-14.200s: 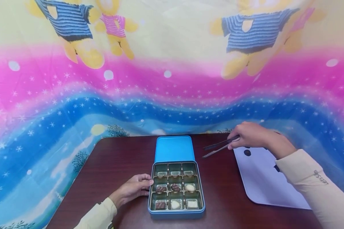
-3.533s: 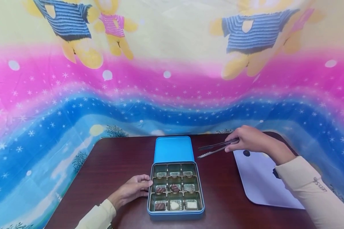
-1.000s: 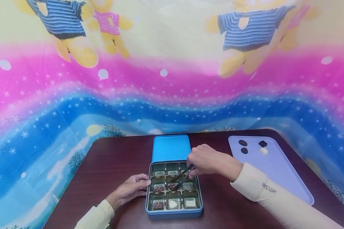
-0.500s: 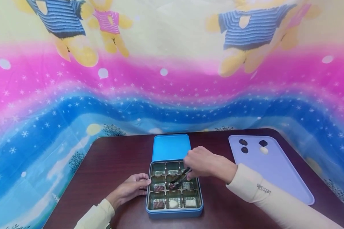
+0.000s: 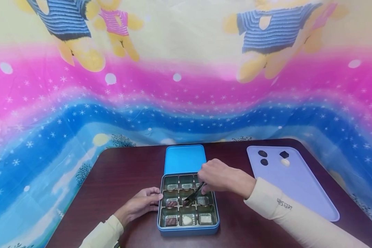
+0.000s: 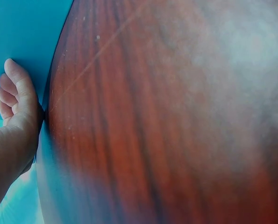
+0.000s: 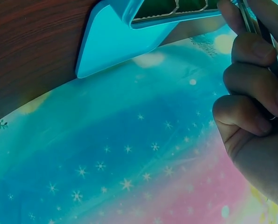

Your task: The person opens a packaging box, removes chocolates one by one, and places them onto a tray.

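Observation:
My right hand [image 5: 215, 176] grips a pair of tongs [image 5: 196, 193] over the blue tin [image 5: 189, 233]. The tongs' tips reach down to a dark chocolate [image 5: 185, 202] in the middle compartment, their arms close together. In the right wrist view, curled fingers [image 7: 255, 79] wrap the tongs; their tips are out of that frame. My left hand [image 5: 144, 202] rests against the tin's left side, fingers extended; the left wrist view shows the thumb [image 6: 18, 74] against the blue wall. Other compartments hold a dark chocolate [image 5: 172, 203], a striped dark one [image 5: 171, 221], a white one [image 5: 187, 220] and a white square [image 5: 205, 218].
Behind the tin lies its blue lid [image 5: 185, 159]. A lilac tray [image 5: 300, 193] at the right carries dark chocolates [image 5: 262, 153] and a white chocolate [image 5: 285, 162] near its far end. A printed cloth [image 5: 179, 117] hangs behind the brown table [image 5: 124, 172].
The white chocolate has left the tin's middle-right compartment, and one lies on the tray. The tongs have moved left into the middle compartment and their arms have closed together. My left hand stays put.

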Available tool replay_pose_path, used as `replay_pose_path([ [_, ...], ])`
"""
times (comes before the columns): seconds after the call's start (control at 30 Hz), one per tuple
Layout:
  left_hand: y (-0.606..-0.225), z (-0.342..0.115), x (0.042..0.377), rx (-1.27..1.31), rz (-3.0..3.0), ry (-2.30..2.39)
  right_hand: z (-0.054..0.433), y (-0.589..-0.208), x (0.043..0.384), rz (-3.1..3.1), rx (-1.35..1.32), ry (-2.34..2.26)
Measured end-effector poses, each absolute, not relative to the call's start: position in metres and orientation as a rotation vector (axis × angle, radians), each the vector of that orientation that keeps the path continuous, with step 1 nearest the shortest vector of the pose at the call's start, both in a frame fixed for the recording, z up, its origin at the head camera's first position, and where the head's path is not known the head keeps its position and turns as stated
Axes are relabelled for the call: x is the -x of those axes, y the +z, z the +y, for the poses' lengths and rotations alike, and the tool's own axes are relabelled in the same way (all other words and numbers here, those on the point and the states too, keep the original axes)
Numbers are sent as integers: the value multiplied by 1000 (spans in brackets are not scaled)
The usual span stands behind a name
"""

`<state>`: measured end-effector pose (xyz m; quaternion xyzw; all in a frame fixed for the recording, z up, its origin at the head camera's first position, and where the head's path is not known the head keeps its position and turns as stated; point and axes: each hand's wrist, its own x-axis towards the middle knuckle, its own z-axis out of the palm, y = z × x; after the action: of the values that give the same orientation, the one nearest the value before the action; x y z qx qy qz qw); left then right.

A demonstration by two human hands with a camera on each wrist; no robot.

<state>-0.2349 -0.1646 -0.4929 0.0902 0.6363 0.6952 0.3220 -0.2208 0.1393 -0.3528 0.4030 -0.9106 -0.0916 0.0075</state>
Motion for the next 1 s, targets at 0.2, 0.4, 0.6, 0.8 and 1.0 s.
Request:
replay_pose_path([
  [0.2, -494, -165, 234, -236, 1671, 1827, 140, -353, 222, -2837, -1279, -263],
  [0.4, -494, -165, 234, -234, 1668, 1830, 143, -350, 224, -2849, -1285, -247],
  [0.6, -493, -165, 233, -226, 1672, 1832, 148, -345, 226, -2851, -1313, -169],
  [0.8, -492, -165, 232, -234, 1663, 1837, 153, -341, 227, -2859, -1322, -99],
  [1.0, -491, -165, 231, -250, 1661, 1841, 157, -334, 227, -2874, -1316, -28],
])
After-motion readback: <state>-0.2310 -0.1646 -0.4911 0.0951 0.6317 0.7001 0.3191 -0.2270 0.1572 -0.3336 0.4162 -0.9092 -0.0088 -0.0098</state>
